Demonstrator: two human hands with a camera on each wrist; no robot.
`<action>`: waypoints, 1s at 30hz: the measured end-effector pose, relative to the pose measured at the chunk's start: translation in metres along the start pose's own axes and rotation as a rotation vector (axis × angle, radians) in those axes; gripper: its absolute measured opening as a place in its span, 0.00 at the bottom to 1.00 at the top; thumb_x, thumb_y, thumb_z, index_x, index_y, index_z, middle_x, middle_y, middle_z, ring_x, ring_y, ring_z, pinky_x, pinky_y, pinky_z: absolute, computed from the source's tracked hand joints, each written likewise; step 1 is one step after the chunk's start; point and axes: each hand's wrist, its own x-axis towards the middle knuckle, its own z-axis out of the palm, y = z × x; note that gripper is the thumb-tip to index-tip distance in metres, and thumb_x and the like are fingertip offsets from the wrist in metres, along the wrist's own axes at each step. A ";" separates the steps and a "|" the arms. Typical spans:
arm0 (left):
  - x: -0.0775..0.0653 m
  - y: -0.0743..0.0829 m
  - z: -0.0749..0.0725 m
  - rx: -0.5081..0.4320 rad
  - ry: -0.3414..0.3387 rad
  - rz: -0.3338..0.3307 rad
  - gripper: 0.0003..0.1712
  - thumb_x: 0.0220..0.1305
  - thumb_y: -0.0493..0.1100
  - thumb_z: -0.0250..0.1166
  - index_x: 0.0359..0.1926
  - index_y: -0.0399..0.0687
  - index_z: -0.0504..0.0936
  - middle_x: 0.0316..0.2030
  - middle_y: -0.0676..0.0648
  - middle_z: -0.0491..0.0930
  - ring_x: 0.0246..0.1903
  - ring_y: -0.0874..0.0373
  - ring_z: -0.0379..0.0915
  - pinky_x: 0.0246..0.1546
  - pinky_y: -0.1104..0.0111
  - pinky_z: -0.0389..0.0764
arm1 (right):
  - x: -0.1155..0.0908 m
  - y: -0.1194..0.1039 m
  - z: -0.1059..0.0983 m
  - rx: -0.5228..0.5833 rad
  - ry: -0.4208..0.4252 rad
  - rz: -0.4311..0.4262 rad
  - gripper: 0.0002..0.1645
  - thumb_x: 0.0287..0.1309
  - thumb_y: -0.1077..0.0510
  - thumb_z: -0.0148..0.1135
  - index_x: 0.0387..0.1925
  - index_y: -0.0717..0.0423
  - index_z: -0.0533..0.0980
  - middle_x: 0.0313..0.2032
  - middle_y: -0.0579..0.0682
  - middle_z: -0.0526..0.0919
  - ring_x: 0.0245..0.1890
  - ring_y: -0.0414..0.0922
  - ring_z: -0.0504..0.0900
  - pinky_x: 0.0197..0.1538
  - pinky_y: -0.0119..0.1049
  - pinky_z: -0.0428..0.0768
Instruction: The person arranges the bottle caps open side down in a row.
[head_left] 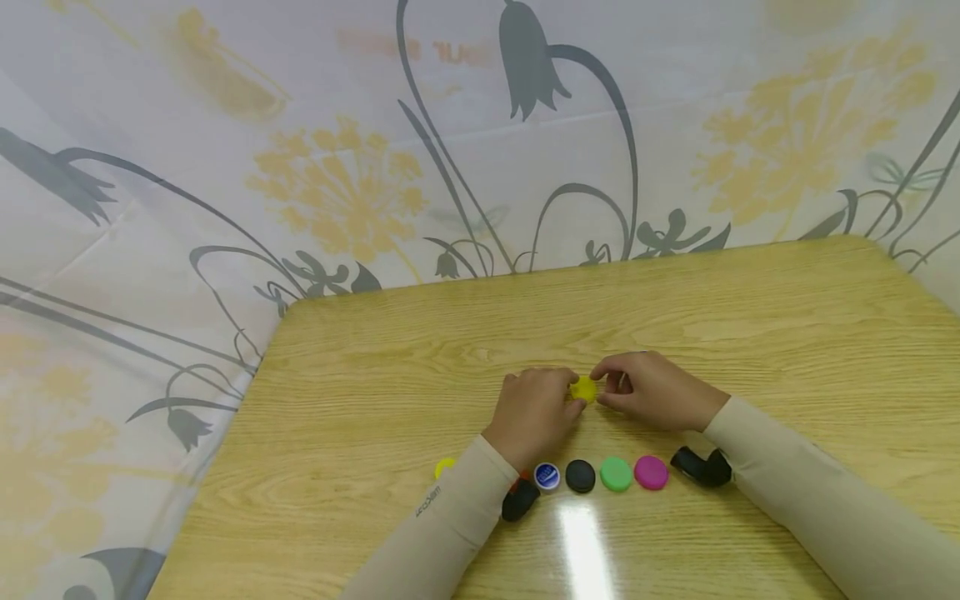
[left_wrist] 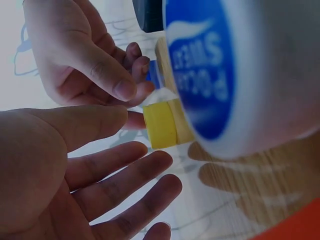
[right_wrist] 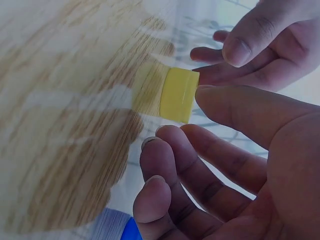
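Note:
A yellow bottle cap (head_left: 583, 389) sits on the wooden table between both hands. My left hand (head_left: 536, 412) brackets its left side, thumb and forefinger pinching at the edge in the head view. Opposite it, my right hand (head_left: 660, 392) has thumb and forefinger spread, tips right at the cap's right side. From the right wrist, the yellow cap (right_wrist: 179, 95) shows ridgeless and upright with the right thumb tip at its rim. Beyond the right fingers in the left wrist view lies a blue piece (left_wrist: 152, 74), hidden from the head camera.
Nearer the body runs a row of caps: yellow (head_left: 446, 467), blue-and-white (head_left: 547, 477), black (head_left: 581, 476), green (head_left: 617, 473) and magenta (head_left: 651, 472). A red one is mostly covered by the left forearm. Black devices (head_left: 519, 500) hang at the wrists. A patterned cloth backs the table.

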 end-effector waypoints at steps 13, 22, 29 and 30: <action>0.001 0.000 0.003 -0.013 -0.022 0.041 0.16 0.70 0.47 0.64 0.56 0.53 0.85 0.49 0.55 0.87 0.47 0.57 0.83 0.47 0.59 0.77 | 0.001 0.002 0.000 -0.005 -0.004 -0.010 0.13 0.58 0.64 0.67 0.46 0.65 0.81 0.27 0.42 0.81 0.28 0.34 0.76 0.35 0.30 0.77; 0.000 0.001 0.003 -0.042 -0.035 0.049 0.16 0.70 0.47 0.64 0.56 0.52 0.85 0.51 0.55 0.87 0.50 0.58 0.83 0.50 0.59 0.77 | 0.000 0.003 0.002 0.001 -0.002 -0.003 0.13 0.59 0.62 0.68 0.45 0.63 0.81 0.26 0.41 0.79 0.28 0.34 0.75 0.35 0.30 0.77; -0.003 0.000 -0.008 -0.154 -0.002 0.035 0.18 0.72 0.48 0.62 0.58 0.49 0.83 0.54 0.52 0.85 0.53 0.58 0.82 0.52 0.67 0.81 | -0.003 -0.003 -0.002 -0.007 0.047 -0.022 0.15 0.60 0.60 0.69 0.47 0.63 0.81 0.29 0.42 0.83 0.30 0.34 0.78 0.36 0.30 0.79; -0.003 0.001 -0.010 -0.165 0.010 0.033 0.18 0.72 0.48 0.62 0.58 0.49 0.83 0.53 0.52 0.85 0.53 0.58 0.82 0.52 0.68 0.81 | -0.003 -0.004 -0.003 -0.011 0.057 -0.023 0.15 0.60 0.60 0.69 0.47 0.63 0.81 0.30 0.42 0.84 0.31 0.34 0.79 0.37 0.30 0.80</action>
